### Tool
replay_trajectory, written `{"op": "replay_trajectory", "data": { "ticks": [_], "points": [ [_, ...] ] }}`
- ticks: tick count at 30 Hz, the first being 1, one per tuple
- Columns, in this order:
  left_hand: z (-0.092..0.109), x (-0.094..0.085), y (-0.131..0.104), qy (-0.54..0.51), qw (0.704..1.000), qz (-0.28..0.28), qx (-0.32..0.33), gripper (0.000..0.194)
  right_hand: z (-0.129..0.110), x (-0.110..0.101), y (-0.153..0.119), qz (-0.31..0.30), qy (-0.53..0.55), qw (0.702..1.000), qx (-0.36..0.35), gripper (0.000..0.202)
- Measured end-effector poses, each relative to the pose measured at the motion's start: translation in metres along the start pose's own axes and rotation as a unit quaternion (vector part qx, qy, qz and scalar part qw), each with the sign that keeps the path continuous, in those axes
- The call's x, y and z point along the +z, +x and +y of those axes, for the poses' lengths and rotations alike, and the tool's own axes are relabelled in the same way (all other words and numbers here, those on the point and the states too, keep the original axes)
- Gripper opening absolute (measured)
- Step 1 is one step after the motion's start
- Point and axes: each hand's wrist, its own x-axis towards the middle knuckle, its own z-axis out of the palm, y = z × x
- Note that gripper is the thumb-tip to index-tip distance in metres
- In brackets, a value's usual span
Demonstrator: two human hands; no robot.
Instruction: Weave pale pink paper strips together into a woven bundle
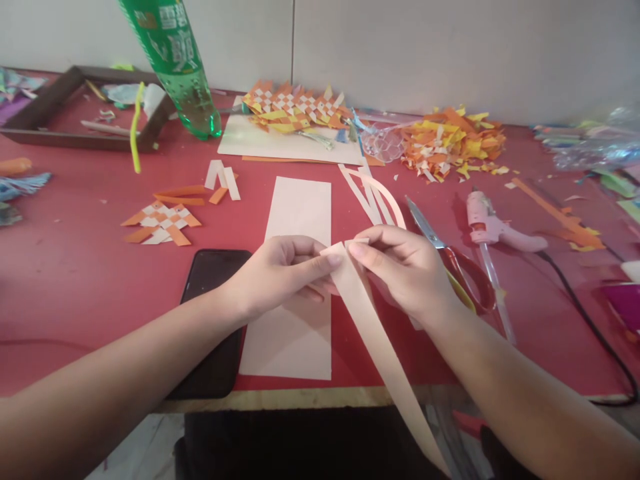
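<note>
My left hand (pixel 295 270) pinches the upper end of a long cream paper strip (pixel 377 333) between thumb and fingers. My right hand (pixel 405 270) grips paper at the same end, its thumb on a short edge beside the left one; I cannot tell whether this is a fold of the same strip or a second one. The strip hangs down past the table edge. Under my left hand lies a cream paper sheet (pixel 295 340). Beyond my right hand are loose paper strips (pixel 370 197), one curled, and scissors (pixel 440 247) with red and yellow-green handles.
A black phone (pixel 213 347) lies under my left forearm, near a woven orange-and-white paper piece (pixel 165 223). A pink glue gun (pixel 493 223) with a cord is at right. Behind are a green bottle (pixel 180 67), a dark tray (pixel 55 137) and a pile of orange paper pieces (pixel 450 143).
</note>
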Motion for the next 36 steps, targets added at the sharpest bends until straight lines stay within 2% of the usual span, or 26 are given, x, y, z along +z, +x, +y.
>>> {"op": "replay_trajectory", "data": {
  "ticks": [6,18,22,25,29,32,36],
  "points": [
    [-0.0011,-0.0015,0.0017,-0.024,0.999,0.026,0.037,0.023,0.0004,-0.0019,0.0000,-0.040,0.012,0.999,0.021,0.016],
    [-0.0033,-0.0025,0.0022,-0.073,0.995,0.043,0.050,0.027,0.0025,0.0003,0.0001,0.009,-0.012,0.999,-0.033,0.024],
    [-0.0003,-0.0011,0.0012,-0.030,0.999,0.006,0.028,0.027,0.0045,0.0010,0.0012,0.013,0.012,0.999,-0.037,0.023],
    [0.0010,0.0003,0.0008,0.008,1.000,-0.023,0.019,0.026,0.0056,0.0005,0.0011,-0.017,0.060,0.998,-0.023,0.017],
    [0.0008,0.0004,0.0011,0.031,0.998,0.018,0.052,0.022,0.0052,-0.0013,0.0007,-0.066,0.060,0.996,-0.002,0.018],
    [0.0001,-0.0004,0.0011,0.032,0.997,0.041,0.062,0.021,0.0048,-0.0014,0.0009,-0.053,0.022,0.998,-0.017,0.023],
    [-0.0027,-0.0011,0.0017,0.039,0.994,0.064,0.077,0.028,0.0043,0.0002,0.0014,-0.036,0.003,0.999,-0.036,0.025]
  ]
}}
